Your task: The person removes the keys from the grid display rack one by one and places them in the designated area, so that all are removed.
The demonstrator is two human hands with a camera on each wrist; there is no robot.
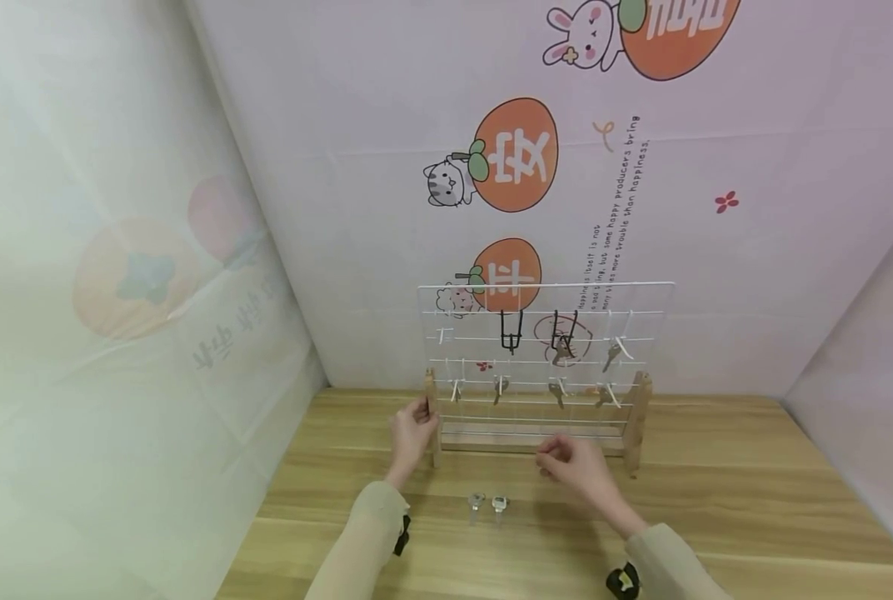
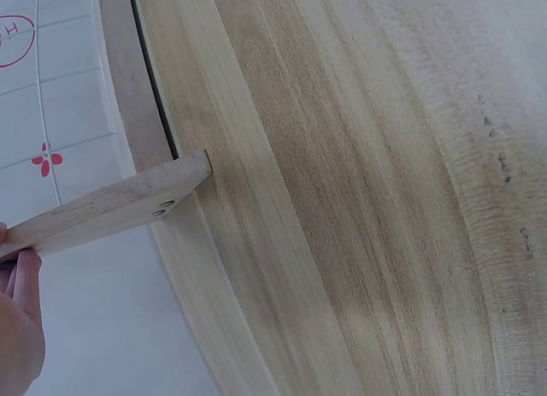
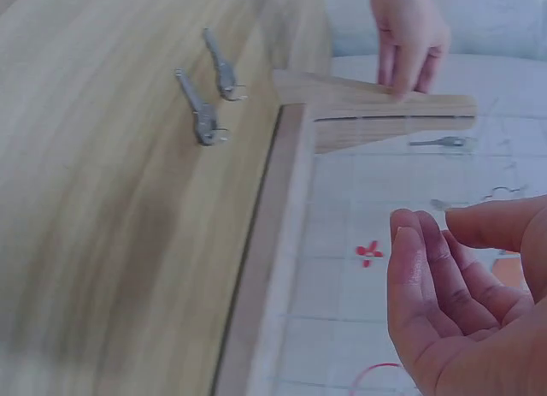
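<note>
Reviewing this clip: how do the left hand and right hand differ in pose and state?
The left hand grips a wooden post; the right hand visibly holds nothing, its fingers loosely curled.
The left hand is at the left end of the wire rack; the right hand is lower, nearer its middle.
Both emerge from pale sleeves.

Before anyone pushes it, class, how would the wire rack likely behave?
The wire rack might tip if pushed high, its grid rising well above the wooden supports. Thin wires might flex slightly. Keys hanging on hooks would likely swing.
</note>
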